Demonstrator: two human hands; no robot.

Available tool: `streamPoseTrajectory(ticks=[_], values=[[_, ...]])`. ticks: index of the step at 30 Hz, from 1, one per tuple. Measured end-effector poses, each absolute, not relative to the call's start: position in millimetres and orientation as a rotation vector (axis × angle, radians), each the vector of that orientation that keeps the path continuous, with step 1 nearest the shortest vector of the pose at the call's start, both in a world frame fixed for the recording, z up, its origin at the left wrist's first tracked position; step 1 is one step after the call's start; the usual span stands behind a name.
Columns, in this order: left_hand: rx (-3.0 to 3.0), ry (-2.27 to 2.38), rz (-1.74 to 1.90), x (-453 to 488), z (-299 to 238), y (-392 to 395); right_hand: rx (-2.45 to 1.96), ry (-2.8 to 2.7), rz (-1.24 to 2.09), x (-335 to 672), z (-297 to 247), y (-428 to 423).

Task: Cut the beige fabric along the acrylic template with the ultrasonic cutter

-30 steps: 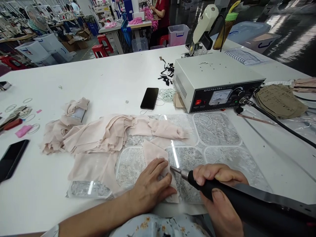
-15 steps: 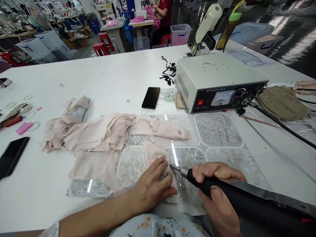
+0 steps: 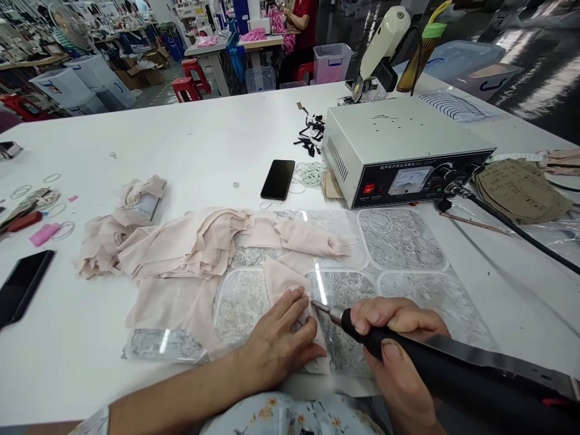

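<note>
Two hands low in the frame, both mine; left hand [image 3: 274, 341] over a pale pink cloth piece [image 3: 285, 279] at lower centre, fingers slightly bent, loosely spread, pressing rather than pinching, I judge to stop it creeping; right hand [image 3: 403, 347] wrapped round a black handheld tool [image 3: 457, 371], angled up-left so its metal tip [image 3: 321, 307] comes to the cloth's right edge, just beside my left fingertips; whether tip and cloth touch, I can't tell. Beneath, a patterned mat [image 3: 421, 296] across the centre, probably sparing the white table [image 3: 203, 145]; more cloth [image 3: 167, 244], layered, left of centre, handy for my left, I suppose. Upper right, a grey control box [image 3: 408, 130], panel turned my way, likely for reading the dial; a cable [image 3: 521, 227] runs from it off the right edge, away from the cloth; a black phone [image 3: 277, 179] lies near the box's left side.
</note>
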State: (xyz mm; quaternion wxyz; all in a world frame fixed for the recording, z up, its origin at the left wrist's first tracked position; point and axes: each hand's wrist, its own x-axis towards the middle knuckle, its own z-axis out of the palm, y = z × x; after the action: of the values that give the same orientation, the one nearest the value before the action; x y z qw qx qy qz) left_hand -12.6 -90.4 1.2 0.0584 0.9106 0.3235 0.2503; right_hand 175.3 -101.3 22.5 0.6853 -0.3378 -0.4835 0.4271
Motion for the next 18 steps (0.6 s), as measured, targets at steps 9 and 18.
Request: streamPoseTrajectory(ticks=[9, 18], values=[[2.769, 1.019, 0.749, -14.5, 0.3, -90.5, -0.768, -1.030, 0.888, 170.3, 26.0, -94.4], [2.796, 1.042, 0.759, -14.0, 0.6, -89.4, -0.727, -1.062, 0.902, 169.3, 19.7, -92.4]])
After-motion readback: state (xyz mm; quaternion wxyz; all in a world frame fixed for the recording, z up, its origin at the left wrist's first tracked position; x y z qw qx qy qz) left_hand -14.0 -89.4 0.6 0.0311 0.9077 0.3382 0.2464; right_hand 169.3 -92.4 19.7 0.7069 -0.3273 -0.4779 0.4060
